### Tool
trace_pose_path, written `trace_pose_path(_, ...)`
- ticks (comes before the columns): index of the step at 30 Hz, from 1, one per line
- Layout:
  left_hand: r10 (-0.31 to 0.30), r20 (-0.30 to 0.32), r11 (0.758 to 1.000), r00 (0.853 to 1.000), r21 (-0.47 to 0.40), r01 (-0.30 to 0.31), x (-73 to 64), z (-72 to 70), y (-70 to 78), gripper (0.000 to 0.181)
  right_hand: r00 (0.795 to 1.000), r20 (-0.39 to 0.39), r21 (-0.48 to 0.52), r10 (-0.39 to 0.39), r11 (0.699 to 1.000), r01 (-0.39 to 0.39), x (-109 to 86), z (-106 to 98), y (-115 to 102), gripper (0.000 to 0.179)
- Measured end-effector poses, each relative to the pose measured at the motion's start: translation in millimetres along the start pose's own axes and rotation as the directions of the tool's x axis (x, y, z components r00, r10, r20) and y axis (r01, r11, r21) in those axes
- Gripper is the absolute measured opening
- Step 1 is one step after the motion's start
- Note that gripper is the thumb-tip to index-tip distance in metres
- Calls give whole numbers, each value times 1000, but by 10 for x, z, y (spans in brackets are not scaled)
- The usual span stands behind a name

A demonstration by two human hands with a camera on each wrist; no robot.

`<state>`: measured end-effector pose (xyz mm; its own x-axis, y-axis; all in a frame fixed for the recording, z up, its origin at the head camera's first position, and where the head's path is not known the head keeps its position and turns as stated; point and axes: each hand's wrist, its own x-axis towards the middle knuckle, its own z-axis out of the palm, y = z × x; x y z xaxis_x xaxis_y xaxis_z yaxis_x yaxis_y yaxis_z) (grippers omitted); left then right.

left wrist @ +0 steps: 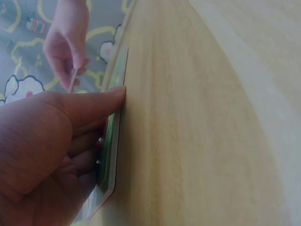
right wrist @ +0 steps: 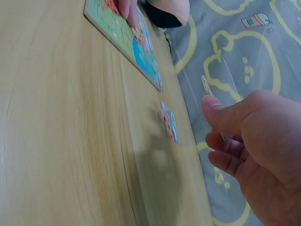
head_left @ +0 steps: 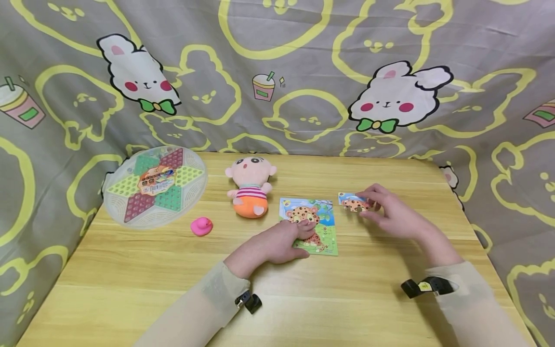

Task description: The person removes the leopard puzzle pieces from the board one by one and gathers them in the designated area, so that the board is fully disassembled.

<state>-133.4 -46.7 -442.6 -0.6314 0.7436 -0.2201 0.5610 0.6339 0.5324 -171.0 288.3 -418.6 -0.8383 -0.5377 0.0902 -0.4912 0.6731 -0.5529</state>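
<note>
Though visible, puzzle [head_left: 324, 222] beneath left hand [head_left: 286, 240].

Pink duck [head_left: 201, 226] sits nr plush doll [head_left: 250, 188] & rnd star board [head_left: 156, 187].

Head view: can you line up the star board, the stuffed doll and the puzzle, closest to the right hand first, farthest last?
From the right hand:
1. Puzzle, to its left, partly under the left hand.
2. Stuffed doll, farther left, past the puzzle.
3. Star board, farthest left, past the doll.
</note>
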Motion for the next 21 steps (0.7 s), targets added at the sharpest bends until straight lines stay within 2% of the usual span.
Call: trace_pose_path(21,-8,11,1000,1000,0,8,3,5,-9,62,991,18,-20,131,991,-130,-82,-47,475,46)
